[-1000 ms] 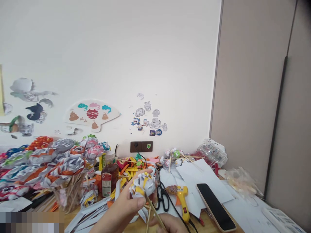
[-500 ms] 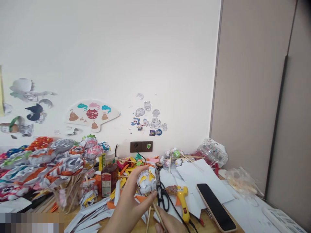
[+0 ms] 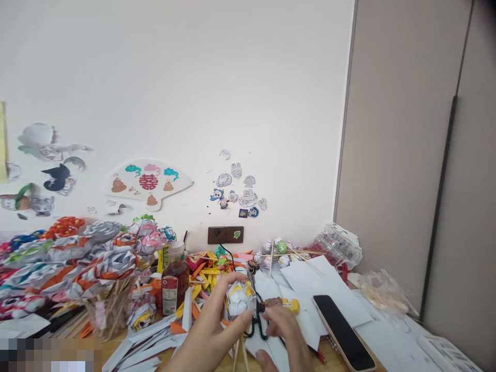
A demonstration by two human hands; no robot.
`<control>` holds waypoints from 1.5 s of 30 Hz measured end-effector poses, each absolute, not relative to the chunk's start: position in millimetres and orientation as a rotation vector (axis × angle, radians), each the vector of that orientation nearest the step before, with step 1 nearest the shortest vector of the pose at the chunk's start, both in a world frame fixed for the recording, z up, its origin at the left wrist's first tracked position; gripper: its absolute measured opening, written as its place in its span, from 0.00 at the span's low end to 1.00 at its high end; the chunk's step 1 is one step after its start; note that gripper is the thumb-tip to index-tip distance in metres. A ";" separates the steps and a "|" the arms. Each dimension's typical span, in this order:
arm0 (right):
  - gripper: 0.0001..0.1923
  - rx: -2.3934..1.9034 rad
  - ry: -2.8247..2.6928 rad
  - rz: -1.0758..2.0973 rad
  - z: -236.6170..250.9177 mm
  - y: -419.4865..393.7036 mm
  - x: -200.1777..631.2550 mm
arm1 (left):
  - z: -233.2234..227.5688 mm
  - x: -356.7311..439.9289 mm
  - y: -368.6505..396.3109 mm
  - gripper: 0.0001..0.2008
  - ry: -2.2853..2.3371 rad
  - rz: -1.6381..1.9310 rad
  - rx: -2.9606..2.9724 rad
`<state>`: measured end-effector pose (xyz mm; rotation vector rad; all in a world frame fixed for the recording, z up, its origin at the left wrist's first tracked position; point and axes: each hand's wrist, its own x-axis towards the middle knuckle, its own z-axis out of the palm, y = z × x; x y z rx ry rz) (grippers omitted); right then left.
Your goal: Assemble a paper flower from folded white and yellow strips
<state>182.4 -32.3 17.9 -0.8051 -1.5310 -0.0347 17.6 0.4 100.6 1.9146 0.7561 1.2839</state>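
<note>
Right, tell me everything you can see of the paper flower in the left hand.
The paper flower is a rounded bud of folded white paper with yellow and orange patches. It sits upright atop a thin wooden stick that runs down out of view. The left hand pinches it from below and the left side; the right hand is beside it, at the glue gun.

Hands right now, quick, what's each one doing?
Left hand: closed on the paper flower.
Right hand: on the glue gun; grip unclear.

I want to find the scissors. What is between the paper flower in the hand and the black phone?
In the head view, between the paper flower and the phone lie black-handled scissors, the yellow glue gun and the right hand.
</note>
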 end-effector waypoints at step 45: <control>0.15 -0.534 -1.833 0.388 150.2 -40.1 157.5 | 136.6 7.2 -35.7 0.12 0.697 1.355 1.625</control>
